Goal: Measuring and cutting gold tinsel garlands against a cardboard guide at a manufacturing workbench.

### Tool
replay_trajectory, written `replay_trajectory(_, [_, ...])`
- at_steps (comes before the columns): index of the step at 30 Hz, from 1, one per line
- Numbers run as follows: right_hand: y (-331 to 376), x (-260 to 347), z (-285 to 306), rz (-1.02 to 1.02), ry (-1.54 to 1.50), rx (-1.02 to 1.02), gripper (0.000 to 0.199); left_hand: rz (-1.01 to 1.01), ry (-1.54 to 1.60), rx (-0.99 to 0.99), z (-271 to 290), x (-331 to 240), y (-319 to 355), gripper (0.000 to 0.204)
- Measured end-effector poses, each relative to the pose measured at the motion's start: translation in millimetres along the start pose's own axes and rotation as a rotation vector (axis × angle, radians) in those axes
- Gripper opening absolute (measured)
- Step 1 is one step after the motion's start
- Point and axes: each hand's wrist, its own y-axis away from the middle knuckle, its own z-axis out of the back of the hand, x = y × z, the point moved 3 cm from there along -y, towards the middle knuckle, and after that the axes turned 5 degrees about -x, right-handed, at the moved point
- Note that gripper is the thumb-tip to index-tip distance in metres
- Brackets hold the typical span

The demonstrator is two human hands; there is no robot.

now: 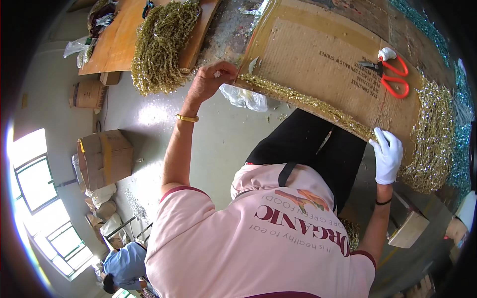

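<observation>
A strand of gold tinsel garland [308,102] lies stretched along the near edge of a flat cardboard sheet [318,54]. My bare left hand [213,79] is closed at the strand's left end, with the fingertips pinched together by the sheet's corner. A bit of white shows at its fingers. My right hand [388,156], in a white glove, pinches the strand's right end with thumb and fingers. Orange-handled scissors [395,77] lie on the cardboard, white wrapping [387,53] beside their pivot. A thick bundle of gold tinsel [435,134] hangs over the table edge beyond my right hand.
Another gold tinsel bundle [164,47] drapes off an orange-brown board [117,42] at the left. Blue tinsel [462,134] hangs at the far right. A clear plastic bag [244,98] sits below the table edge. Cardboard boxes [105,159] and a person in blue [125,265] are at left.
</observation>
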Motion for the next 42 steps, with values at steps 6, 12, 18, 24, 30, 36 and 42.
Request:
replay_trajectory(6, [-3, 0, 0, -0.023, 0.025, 0.034, 0.038, -0.026, -0.055, -0.01, 1, -2, -2, 0.013])
replay_trajectory(12, [-4, 2, 2, -0.026, 0.007, 0.049, 0.037, -0.097, -0.13, 0.012, 4, -5, 2, 0.015])
replay_trajectory(18, [-4, 5, 14, -0.077, 0.029, 0.045, 0.034, -0.145, -0.198, 0.055, -7, -14, -9, 0.01])
replay_trajectory(24, [-9, 0, -1, -0.038, -0.054, 0.0, 0.03, -0.114, -0.398, 0.045, 27, -21, -3, 0.025])
replay_trajectory(30, [6, -10, 3, -0.084, -0.014, -0.011, 0.029, -0.675, -0.149, 0.142, -163, -169, -16, 0.022])
replay_trajectory(36, [6, -4, -3, -0.11, -0.021, -0.026, 0.029, -0.841, -0.201, 0.121, -278, -150, -12, 0.018])
replay_trajectory(42, [11, -16, 1, -0.167, -0.161, -0.081, 0.028, -0.752, -0.086, 0.131, -286, -139, -16, 0.015])
